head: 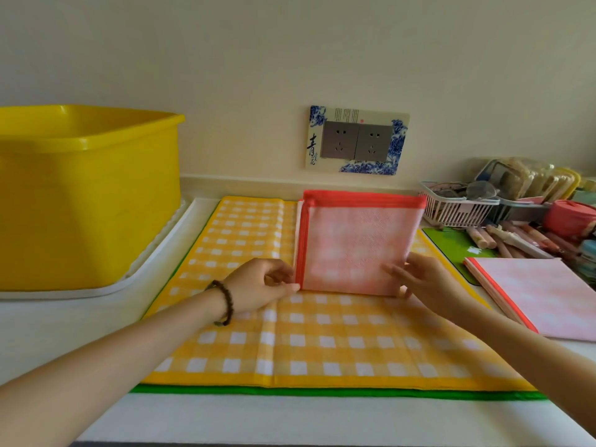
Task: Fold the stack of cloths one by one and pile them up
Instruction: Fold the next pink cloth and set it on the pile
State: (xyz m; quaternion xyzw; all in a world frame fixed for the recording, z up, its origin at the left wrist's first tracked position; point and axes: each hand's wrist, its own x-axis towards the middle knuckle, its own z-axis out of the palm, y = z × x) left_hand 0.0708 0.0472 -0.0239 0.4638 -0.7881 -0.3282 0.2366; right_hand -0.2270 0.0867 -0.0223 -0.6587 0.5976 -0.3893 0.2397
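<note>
Pink cloth: the pink cloth with the red edge is folded small. It sits in the middle of the frame and seems to stand up on its bottom edge, on the yellow cloth.
Left hand: the left hand pinches the cloth's lower left corner.
Right hand: the right hand holds the lower right corner.
Done: a pile of folded pink cloths lies at the right edge of the frame.
Left to do: I think this pink cloth goes on the pile next. The yellow cloth is spread open, with a green cloth peeking out under it.
Hard to see: the pile is cut off at the right, so I cannot count it. I cannot tell if more cloths hide under the green one. The inside of the yellow tub at the left is hidden. The things in the basket are blurry.
</note>
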